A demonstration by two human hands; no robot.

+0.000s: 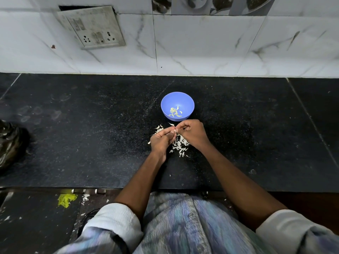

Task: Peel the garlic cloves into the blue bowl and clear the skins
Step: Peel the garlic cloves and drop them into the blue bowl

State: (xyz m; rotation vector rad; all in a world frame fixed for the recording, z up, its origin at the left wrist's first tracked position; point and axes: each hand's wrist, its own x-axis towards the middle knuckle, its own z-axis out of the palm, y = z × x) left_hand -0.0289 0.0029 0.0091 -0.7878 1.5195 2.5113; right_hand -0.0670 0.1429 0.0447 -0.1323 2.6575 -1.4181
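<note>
A streaked blue shirt [183,222] with rolled pale sleeves fills the bottom of the view, and two bare forearms reach forward from it over the edge of a black speckled counter [91,143]. The left hand [161,139] and the right hand [192,132] meet just above the counter, fingertips touching. Both have their fingers curled, and together they pinch a small pale clove [174,130] between thumbs and forefingers; the clove is mostly hidden by the fingers, so how much skin it bears cannot be told. Under and around the hands lies a loose heap of white skins [180,145], spread on the counter from left of the left hand to below the right wrist, with a few stray flakes nearer the counter's edge. Just beyond the hands, close to the right hand's knuckles but apart from them, stands the blue bowl [177,99], upright, with several pale yellowish peeled cloves [175,112] at its bottom. Behind the bowl rises a wall of white marbled tiles [201,48] with a grimy switch plate [91,26] at upper left. At the far left edge of the counter sits a dark crumpled bag [10,142]. Below the counter's edge, on the left, a yellow scrap [66,198] and scattered white flakes lie on a dark surface.
</note>
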